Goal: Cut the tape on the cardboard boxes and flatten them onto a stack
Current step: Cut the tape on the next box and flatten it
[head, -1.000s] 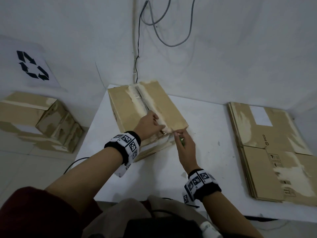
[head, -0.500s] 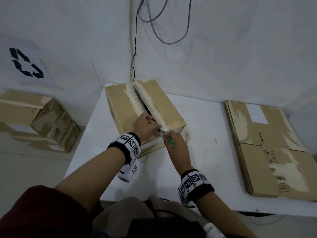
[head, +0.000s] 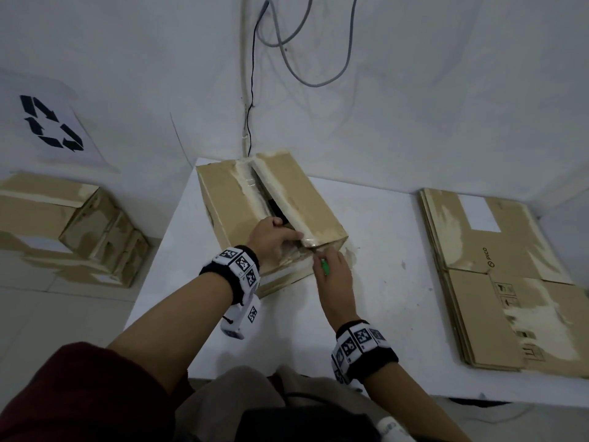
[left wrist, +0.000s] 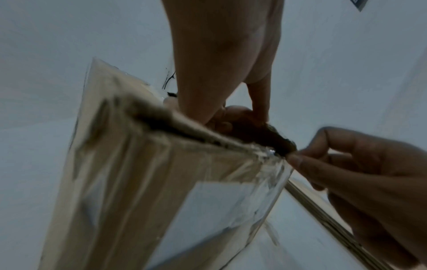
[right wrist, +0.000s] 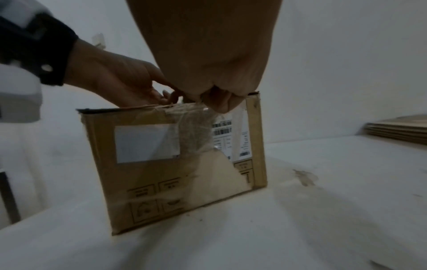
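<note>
Here's the cardboard box [head: 271,199] standing on the white table [head: 382,250], up near the far left corner against the wall, its top seam already split open down the middle with a dark gap showing between the flaps. The left hand [head: 271,239] is on the near end of the top, fingers curled over the flap edge beside the seam, gripping it. The right hand [head: 333,269] sits just below the box's near top edge, fingers closed around a small cutter with a green handle [head: 324,267]; its tip is right at the clear tape [right wrist: 194,127] that runs over the edge and down the front face. From the right wrist view that tape is wrinkled across the front, between a blank white label [right wrist: 146,143] and a barcode label [right wrist: 227,135]. Whether the blade is actually in the tape, I can't tell. Over on the right side of the table lies the stack of flattened boxes [head: 510,282], well apart from the action. More boxes [head: 73,224] sit on the floor to the left, under a recycling sign [head: 49,124].
</note>
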Demonstrator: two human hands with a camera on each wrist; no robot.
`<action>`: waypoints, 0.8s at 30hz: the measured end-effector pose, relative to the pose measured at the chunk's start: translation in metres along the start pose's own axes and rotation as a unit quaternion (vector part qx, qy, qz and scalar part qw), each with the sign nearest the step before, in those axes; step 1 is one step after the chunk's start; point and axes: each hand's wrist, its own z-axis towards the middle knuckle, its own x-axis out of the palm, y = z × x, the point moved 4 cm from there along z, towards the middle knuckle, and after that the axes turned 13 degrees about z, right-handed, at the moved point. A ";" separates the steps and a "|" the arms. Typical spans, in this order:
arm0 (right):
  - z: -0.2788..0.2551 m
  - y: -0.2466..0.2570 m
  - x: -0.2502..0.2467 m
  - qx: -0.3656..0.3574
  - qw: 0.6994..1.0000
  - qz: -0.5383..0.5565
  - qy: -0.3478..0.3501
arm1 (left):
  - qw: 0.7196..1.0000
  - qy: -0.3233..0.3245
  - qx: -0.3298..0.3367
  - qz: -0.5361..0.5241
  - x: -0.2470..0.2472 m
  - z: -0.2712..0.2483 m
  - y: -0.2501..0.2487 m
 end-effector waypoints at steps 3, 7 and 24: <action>0.002 -0.008 -0.019 -0.002 1.000 -0.016 -0.020 | 0.999 0.005 -0.037 0.025 0.002 0.007 0.005; 0.006 -0.002 -0.035 -0.053 0.998 -0.022 -0.033 | 0.979 -0.037 -0.032 0.200 0.010 0.011 -0.003; 0.075 -0.023 -0.061 0.038 0.991 0.045 -0.118 | 0.709 0.102 0.047 0.696 -0.067 0.012 -0.040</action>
